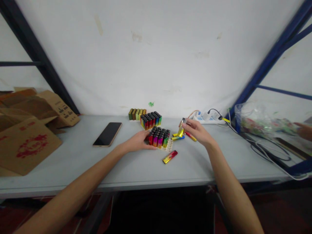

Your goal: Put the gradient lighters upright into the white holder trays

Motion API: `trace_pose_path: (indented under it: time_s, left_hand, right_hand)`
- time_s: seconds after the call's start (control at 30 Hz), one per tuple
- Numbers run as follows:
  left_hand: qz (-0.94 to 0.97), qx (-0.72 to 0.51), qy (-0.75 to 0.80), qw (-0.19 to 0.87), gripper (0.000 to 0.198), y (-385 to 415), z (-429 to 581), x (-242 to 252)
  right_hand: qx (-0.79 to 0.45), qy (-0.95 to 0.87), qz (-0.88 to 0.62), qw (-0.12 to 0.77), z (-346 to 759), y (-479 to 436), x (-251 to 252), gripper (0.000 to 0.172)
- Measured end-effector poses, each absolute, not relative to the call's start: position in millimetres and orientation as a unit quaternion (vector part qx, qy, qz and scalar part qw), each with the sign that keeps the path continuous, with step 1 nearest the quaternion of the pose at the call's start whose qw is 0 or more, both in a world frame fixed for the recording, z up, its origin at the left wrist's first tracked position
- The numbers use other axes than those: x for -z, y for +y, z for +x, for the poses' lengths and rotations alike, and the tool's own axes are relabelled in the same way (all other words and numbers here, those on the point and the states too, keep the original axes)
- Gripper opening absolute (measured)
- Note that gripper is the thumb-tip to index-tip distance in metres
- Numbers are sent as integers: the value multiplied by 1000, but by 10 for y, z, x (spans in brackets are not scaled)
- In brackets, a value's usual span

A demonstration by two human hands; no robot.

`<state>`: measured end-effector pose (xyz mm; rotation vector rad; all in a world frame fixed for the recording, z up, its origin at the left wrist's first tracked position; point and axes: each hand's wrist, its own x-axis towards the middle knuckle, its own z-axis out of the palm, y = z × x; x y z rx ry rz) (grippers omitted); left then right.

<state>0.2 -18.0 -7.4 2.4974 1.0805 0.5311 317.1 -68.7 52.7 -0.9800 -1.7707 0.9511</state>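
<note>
In the middle of the table, a pale tray (170, 146) holds rows of upright lighters (159, 137) in several colours, with bare slots along its right side. My left hand (139, 141) grips the tray's left side, fingers partly hidden behind the lighters. A yellow lighter (180, 128) with a silvery top is pinched upright in my right hand (195, 130), just above the table. Below that hand lie a blue and yellow lighter (177, 138) and a red and yellow one (191, 136). Nearer me, another red and gold lighter (170, 157) lies flat.
Behind the tray stand a second block of lighters (151, 120) and a green-gold block (137, 114). A phone (107, 134) lies left, beside cardboard boxes (29, 146). A power strip (209, 118) with cables sits back right. Another person's hand (304, 131) shows at far right.
</note>
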Motion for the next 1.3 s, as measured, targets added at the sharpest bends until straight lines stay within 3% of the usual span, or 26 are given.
trace_pose_path:
  time_s: [0.17,0.33,0.43,0.57,0.73,0.93,1.17,1.3]
  left_hand:
    - [887,-199,369,193,79,-178,-4,80]
    - [889,-198,364,194,78,-166,-6,87]
    - [888,-201,367,193,78,-166,-1,84]
    - [889,-206,357,197,78,-164,4,85]
    - [892,-211,347,200,78,-170,4,79]
    - [892,-213,338,211,73,-182,7,61]
    - [891,-214,341,209,74,-185,8,60]
    - [890,-208,345,214,74,-186,5,56]
  right_hand:
    - [-480,-694,-350,407,3069,-729,-531,39]
    - [-437,-716,-340,424,2948,-736,-543,38]
    - [-371,-714,-399,440,2898,-691,-492,46]
    - [-193,-723,-500,435,2836,-674,-439,57]
    - [-83,-753,-531,379,2755,-701,-410,48]
    - [-87,-778,-519,344,2749,-695,-367,35]
    - [-85,-782,-518,336,2758,-679,-375,47]
    - [-112,-798,-502,314,2792,-695,-400,39]
